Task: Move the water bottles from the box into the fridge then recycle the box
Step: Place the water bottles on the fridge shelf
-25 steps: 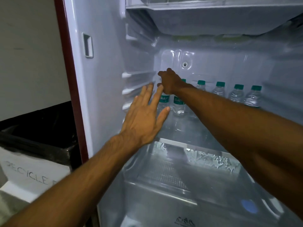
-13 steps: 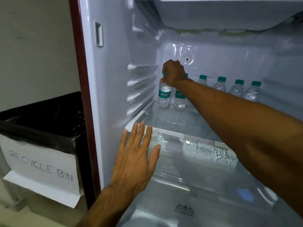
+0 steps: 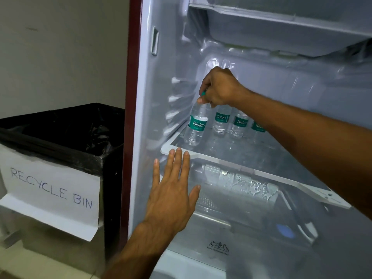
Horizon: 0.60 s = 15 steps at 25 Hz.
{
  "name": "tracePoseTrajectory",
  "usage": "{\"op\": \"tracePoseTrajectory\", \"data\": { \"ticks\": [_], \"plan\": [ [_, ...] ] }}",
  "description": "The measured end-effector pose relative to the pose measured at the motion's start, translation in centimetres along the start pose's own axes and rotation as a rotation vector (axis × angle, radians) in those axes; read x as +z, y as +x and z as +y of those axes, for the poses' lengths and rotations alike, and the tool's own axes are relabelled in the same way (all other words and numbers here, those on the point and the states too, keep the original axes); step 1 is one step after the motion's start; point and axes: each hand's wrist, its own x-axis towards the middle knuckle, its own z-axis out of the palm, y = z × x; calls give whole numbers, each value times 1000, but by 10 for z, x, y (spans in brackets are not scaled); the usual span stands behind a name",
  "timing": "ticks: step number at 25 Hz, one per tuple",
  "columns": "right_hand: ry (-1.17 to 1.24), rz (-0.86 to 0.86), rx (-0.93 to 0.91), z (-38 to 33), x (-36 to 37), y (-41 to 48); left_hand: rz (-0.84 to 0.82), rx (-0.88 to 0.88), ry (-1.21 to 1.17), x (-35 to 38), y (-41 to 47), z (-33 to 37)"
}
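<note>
Green cap (image 3: 204, 93) sits pinched from above in the right hand (image 3: 219, 88). The water bottle (image 3: 196, 125) runs down from that grip, nearly upright, its base at the fridge shelf (image 3: 261, 175), just left of the other bottles (image 3: 221, 120). Left hand (image 3: 173, 196) lies flat and empty at the front rim.

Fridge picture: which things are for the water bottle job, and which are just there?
For the job: right hand gripping a bottle by its top; more bottles on the shelf; fridge; recycle bin; open left hand.
Just there: drawer; freezer box; wall.
</note>
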Motion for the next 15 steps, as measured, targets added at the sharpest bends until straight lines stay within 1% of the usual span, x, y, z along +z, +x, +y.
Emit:
{"op": "tracePoseTrajectory", "data": {
  "ticks": [9,15],
  "plan": [
    [31,-100,-59,-13,-6,1,-14,-41,-31,3,2,4],
    [15,-83,-96,-17,-3,-1,0,-33,-32,6,2,3]
  ]
}}
